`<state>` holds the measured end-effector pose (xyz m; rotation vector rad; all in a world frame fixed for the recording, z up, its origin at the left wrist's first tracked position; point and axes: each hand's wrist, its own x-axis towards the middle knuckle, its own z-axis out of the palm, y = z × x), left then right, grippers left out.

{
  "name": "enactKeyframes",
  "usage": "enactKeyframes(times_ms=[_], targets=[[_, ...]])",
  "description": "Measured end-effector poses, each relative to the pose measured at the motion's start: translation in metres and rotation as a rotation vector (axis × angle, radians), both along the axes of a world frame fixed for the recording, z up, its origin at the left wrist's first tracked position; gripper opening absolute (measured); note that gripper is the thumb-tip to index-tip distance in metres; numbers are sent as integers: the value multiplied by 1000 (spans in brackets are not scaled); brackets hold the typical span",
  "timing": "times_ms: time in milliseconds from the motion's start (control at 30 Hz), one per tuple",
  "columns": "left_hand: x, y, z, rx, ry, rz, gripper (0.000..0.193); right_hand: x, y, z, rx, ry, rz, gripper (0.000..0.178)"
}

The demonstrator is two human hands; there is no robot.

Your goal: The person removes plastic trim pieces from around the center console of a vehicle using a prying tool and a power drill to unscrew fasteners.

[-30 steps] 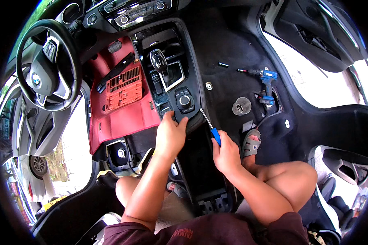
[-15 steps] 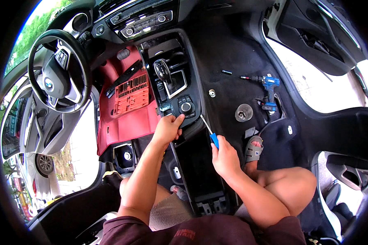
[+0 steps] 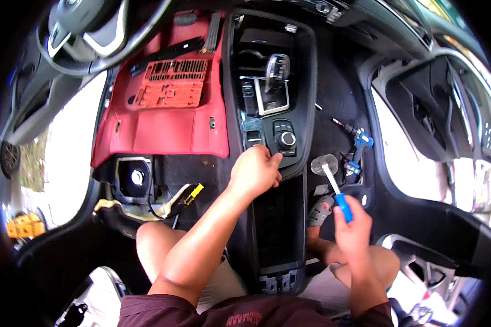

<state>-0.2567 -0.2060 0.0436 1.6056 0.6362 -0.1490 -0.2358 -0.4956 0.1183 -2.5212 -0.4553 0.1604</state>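
My left hand (image 3: 256, 173) is closed on the rear edge of the black centre console trim panel (image 3: 300, 163), its fingers curled over the lip. On that panel are a clear-topped gear shifter (image 3: 278, 71) in a silver frame and a round control knob (image 3: 287, 139). To the right of the console, my right hand (image 3: 354, 226) grips the blue handle of a screwdriver (image 3: 342, 207). The screwdriver's silver shaft points forward, apart from the panel, and its tip overlaps a clear cup (image 3: 317, 164) in the view. Behind the panel lies the open console tray (image 3: 278, 218).
An orange bit case (image 3: 172, 92) lies open on the red floor mat (image 3: 163, 133) at left, by a long black trim piece (image 3: 169, 54). A blue cordless drill (image 3: 359, 144) rests on the right floor. A yellow connector (image 3: 193, 194) sticks up left of my forearm.
The whole view has shifted. My right hand has drawn the screwdriver away from the panel's rear right corner, out to the right. My left hand stays at the panel's rear edge.
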Motion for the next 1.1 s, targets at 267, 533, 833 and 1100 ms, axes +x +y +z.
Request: enactKeyframes(times_ms=[267, 533, 833, 1100], targets=[[-10, -15, -13, -116, -68, 157, 26, 21, 116, 92, -200, -204, 505, 37], [-23, -35, -16, -250, -217, 348, 23, 3, 191, 80, -804, -357, 659, 38], [-33, -22, -4, -236, -202, 321, 22, -17, 198, 47, -960, -422, 570, 41], [-29, -16, -28, -303, -257, 264, 23, -28, 203, 28, -1030, -245, 506, 55]])
